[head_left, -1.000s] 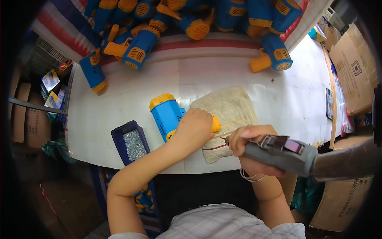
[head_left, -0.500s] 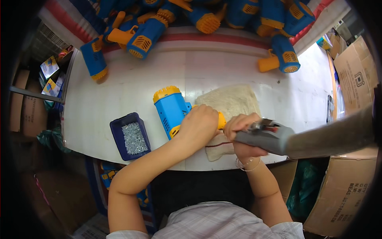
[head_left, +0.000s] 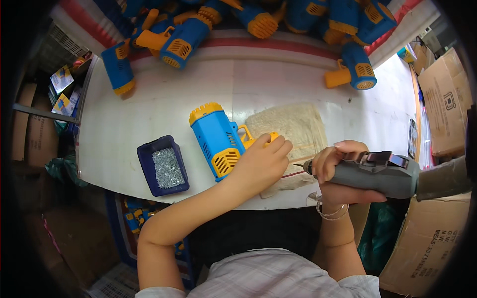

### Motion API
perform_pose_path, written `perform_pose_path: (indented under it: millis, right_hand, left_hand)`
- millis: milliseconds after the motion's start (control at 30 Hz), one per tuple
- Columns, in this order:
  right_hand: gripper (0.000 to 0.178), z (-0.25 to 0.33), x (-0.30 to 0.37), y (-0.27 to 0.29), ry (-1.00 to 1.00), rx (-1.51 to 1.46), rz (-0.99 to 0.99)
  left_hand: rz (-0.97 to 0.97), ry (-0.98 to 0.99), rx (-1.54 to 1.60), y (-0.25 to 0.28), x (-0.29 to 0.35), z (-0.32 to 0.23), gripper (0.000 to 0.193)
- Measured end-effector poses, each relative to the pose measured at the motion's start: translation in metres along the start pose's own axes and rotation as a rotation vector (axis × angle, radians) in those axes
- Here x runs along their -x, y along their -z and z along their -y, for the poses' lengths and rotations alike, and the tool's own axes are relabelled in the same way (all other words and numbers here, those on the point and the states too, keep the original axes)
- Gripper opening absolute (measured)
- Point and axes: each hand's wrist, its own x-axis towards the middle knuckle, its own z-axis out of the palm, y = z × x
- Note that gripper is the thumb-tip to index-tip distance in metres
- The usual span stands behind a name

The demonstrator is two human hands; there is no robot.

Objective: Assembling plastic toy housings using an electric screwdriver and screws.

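A blue and yellow toy gun (head_left: 212,134) with a toothed yellow rim lies on the table in front of me. My left hand (head_left: 264,160) is closed round its yellow handle, which is mostly hidden under the fingers. In my right hand (head_left: 334,166) is a grey electric screwdriver (head_left: 375,178), held level, its thin bit pointing left. The bit's tip is apart from the toy gun, a short way right of my left hand. Under the handle and the bit is a beige cloth (head_left: 293,121). A dark blue bin (head_left: 149,180) of small silvery screws (head_left: 168,169) stands on the left.
More toy guns (head_left: 181,47) are heaped along the far edge, and one (head_left: 358,69) lies at the far right. Cardboard boxes (head_left: 442,99) stand beyond the table's right side. Below the table's left front is a crate (head_left: 119,223) with blue and yellow parts.
The screwdriver has drawn back to the right, away from the handle, in my right hand. My left hand has shifted right and nearer me, uncovering the trigger guard and the yellow grille.
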Motion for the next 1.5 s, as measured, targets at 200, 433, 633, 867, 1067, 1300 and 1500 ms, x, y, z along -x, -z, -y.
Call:
perform_pose_path:
  millis: [200,433,633,867,1067,1300,1500]
  right_hand:
    - [0.101,-0.025,0.015,0.013,-0.156,0.045,0.012]
    - [0.103,-0.033,0.028,0.019,-0.164,-0.007,-0.029]
    - [0.096,-0.008,0.016,0.007,-0.055,-0.086,-0.003]
    - [0.098,0.032,-0.005,-0.01,0.004,-0.372,0.149]
    - [0.084,0.039,-0.014,-0.019,0.033,-0.226,0.211]
    - [0.096,0.01,-0.004,-0.014,-0.06,-0.042,0.053]
    - [0.099,-0.012,-0.008,-0.013,-0.125,0.045,0.038]
  left_hand:
    - [0.037,-0.056,-0.137,-0.016,-0.011,-0.003,0.008]
    - [-0.017,0.06,0.056,-0.008,-0.014,0.002,0.01]
    - [-0.155,0.194,0.162,-0.006,0.0,0.002,0.008]
    - [-0.276,0.255,0.569,0.007,0.016,-0.013,0.014]
    - [-0.378,0.309,0.654,0.01,0.021,-0.014,0.018]
    - [-0.177,0.407,0.211,0.021,0.011,-0.001,0.043]
    - [-0.033,0.433,0.041,0.0,0.014,0.005,0.046]
